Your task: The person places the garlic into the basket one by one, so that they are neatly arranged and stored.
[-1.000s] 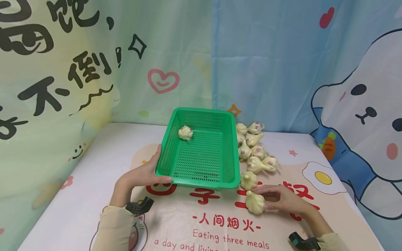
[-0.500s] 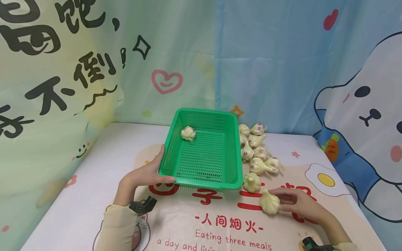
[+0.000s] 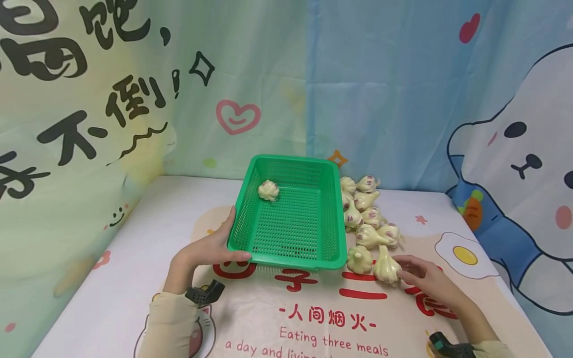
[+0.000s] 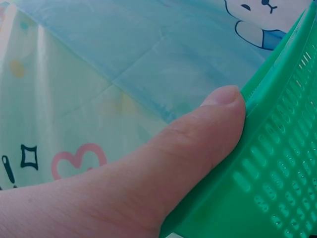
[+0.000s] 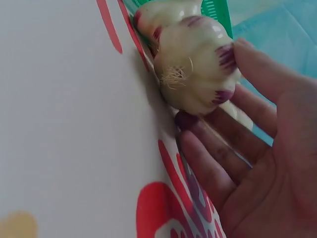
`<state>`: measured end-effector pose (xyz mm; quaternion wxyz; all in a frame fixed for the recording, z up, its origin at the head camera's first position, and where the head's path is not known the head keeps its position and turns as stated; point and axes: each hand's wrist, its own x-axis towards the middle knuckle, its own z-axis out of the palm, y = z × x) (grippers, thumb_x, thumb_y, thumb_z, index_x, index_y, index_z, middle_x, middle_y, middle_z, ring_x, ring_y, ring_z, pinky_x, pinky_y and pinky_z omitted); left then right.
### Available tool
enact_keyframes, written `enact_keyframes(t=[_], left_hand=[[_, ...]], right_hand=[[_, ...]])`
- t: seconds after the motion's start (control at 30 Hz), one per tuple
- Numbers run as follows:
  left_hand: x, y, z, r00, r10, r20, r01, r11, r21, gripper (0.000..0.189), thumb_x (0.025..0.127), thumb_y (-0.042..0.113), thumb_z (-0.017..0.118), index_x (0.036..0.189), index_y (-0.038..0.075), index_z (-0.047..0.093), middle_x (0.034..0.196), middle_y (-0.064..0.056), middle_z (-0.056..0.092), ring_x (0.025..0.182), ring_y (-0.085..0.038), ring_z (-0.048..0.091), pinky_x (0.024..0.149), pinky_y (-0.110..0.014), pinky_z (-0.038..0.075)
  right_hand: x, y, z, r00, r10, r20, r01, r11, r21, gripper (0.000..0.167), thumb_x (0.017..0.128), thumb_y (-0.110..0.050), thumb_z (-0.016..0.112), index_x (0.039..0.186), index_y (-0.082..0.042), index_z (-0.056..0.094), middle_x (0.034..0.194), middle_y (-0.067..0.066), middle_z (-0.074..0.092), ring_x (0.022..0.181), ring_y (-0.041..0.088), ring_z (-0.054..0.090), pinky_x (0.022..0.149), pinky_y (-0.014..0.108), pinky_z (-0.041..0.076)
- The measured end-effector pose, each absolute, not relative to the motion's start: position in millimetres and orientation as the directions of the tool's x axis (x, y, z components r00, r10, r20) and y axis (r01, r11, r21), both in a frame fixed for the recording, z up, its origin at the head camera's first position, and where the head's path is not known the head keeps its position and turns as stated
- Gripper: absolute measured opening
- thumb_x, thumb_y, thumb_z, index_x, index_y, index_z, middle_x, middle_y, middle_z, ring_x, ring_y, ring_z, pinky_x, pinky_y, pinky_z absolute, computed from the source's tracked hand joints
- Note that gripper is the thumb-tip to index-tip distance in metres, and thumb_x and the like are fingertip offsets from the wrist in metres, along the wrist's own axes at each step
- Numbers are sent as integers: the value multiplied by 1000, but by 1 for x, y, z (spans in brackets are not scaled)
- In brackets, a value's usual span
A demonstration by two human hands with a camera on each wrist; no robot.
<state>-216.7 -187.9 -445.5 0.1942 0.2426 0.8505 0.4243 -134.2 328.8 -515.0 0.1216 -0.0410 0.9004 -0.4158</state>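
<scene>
My left hand (image 3: 208, 251) grips the near left corner of a green plastic basket (image 3: 291, 261), thumb over its rim (image 4: 257, 106). The basket tilts toward me, and one garlic bulb (image 3: 268, 190) sits inside at the far left. With thumb and fingers, my right hand (image 3: 427, 278) pinches another garlic bulb (image 3: 387, 266) low at the table. Seen from the right wrist, that purple-streaked bulb (image 5: 195, 64) shows its root end, the thumb on its side and the fingers partly behind it. A paler garlic bulb (image 3: 359, 259) stands just left of it.
Several garlic bulbs (image 3: 364, 201) lie clustered along the basket's right side, back toward the curtain (image 3: 380, 89). The printed tablecloth (image 3: 268, 308) spreads out in front of the basket.
My right hand has carried its garlic bulb to the right, then away from me, beside the row. Its stem end now points toward the back. The left hand keeps its hold on the basket.
</scene>
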Motion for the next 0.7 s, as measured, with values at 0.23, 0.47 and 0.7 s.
enact_keyframes(t=[0.23,0.47,0.7], left_hand=[[-218,-188,-447,-810,572,-133,241,531,812,121,81,41,73,149,20,-24,159,-3,-16,146,-28,8,111,-51,25],[-217,-189,-447,-810,567,-153,227,542,809,120,82,41,73,148,21,-25,159,-4,-17,146,-28,7,111,-51,24],[-217,-189,-447,-806,578,-132,242,524,817,120,82,41,73,148,20,-25,159,-4,-18,146,-28,5,112,-51,24]], right_hand=[[-134,321,-515,-982,-148,-117,-4,637,-770,52,97,-36,54,138,-6,45,135,20,52,117,29,56,80,21,52],[-135,319,-528,-987,-149,56,-130,551,-824,42,97,-25,56,134,-9,49,131,-2,53,107,-19,46,82,14,47],[-133,316,-530,-987,-135,86,-147,562,-814,41,97,-26,56,135,-12,53,131,-10,52,106,-19,47,80,15,48]])
